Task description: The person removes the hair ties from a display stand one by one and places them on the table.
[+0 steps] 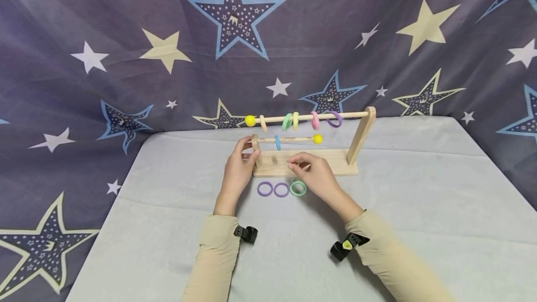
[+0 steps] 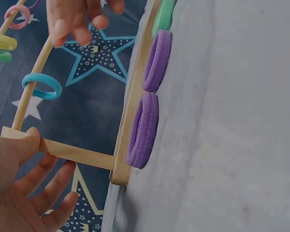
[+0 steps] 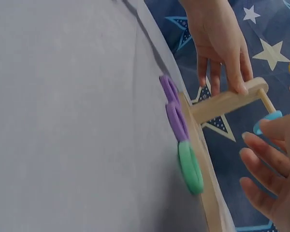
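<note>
My left hand [image 1: 240, 167] grips the short upright [image 2: 77, 153] of a wooden rack, thumb on one side and fingers on the other. A blue hair tie [image 2: 42, 86] hangs on the lower rod [image 1: 299, 139], which ends in a yellow ball [image 1: 318, 139]. In front of that rod is my right hand [image 1: 316, 176], its fingers loosely bent with nothing visible between them. Before the rack's base lie two purple hair ties [image 2: 144, 133] and a green hair tie [image 3: 190, 166] in a row.
The upper rod [image 1: 268, 119], tipped by another yellow ball [image 1: 250, 120], carries several hair ties: orange, green, yellow, pink and purple. A tall upright [image 1: 361, 136] supports it at the right. Grey cloth [image 1: 168, 227] covers the table, and a star-patterned curtain [image 1: 302, 27] hangs behind.
</note>
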{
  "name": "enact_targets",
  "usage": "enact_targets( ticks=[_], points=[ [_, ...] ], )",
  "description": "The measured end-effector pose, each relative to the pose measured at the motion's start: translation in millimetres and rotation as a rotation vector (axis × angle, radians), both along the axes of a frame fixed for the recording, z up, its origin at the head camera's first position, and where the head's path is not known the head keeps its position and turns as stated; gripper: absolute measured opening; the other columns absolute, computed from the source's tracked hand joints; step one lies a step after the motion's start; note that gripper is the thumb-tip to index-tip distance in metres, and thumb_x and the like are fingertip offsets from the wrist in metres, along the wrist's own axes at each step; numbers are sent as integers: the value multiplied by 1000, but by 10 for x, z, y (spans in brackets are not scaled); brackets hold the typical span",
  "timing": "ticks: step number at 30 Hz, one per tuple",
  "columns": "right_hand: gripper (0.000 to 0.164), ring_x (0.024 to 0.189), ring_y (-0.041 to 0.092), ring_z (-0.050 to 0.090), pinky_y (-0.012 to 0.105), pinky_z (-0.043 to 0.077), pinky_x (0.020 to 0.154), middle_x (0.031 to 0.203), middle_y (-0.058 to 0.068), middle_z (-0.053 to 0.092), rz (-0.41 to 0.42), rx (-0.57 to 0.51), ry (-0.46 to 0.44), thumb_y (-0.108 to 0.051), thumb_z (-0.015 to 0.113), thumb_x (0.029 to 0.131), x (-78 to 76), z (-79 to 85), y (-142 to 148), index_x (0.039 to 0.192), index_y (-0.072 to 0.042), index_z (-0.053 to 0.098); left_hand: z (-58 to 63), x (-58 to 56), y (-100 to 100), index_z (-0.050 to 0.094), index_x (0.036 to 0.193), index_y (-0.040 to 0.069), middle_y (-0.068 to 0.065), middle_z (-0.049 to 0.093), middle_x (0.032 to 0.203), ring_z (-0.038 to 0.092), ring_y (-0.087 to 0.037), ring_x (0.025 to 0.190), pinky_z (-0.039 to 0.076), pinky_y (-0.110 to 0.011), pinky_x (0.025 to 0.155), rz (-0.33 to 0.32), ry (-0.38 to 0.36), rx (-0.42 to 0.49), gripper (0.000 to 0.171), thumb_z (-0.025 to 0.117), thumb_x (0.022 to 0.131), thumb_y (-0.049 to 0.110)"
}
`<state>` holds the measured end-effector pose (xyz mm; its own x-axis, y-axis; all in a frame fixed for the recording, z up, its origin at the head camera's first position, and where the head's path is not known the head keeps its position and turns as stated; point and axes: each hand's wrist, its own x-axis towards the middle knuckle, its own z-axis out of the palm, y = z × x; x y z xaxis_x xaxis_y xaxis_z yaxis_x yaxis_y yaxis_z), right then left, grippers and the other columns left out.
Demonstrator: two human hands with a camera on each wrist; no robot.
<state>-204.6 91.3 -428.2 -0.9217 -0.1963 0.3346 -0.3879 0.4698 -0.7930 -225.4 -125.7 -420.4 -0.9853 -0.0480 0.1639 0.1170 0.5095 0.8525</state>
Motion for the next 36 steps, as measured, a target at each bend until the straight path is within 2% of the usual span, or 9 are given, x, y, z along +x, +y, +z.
enact_targets(
  ticks=[11,20,36],
  points=[
    [12,78,19,66,27,50,65,87,3,74,-144,-157,44,-11,74,90,-51,-19,-232,101,-7,76,16,7,6,49,143,15,-13,60,132,64,-31,105,53,-44,88,-3,4,-3,46,63,98,17],
    [15,80,20,68,28,51,64,91,2,75,-222,-173,68,-14,75,89,-86,-49,-339,104,-9,76,9,12,7,49,143,14,-14,60,133,65,-32,105,54,-45,87,6,5,-8,47,62,99,18],
    [17,80,18,67,31,50,65,97,1,75,-243,-165,37,-17,75,89,-158,-40,-451,104,-10,76,14,12,2,49,143,14,-15,60,132,65,-32,105,54,-44,87,-3,4,3,46,61,99,18]
  ],
)
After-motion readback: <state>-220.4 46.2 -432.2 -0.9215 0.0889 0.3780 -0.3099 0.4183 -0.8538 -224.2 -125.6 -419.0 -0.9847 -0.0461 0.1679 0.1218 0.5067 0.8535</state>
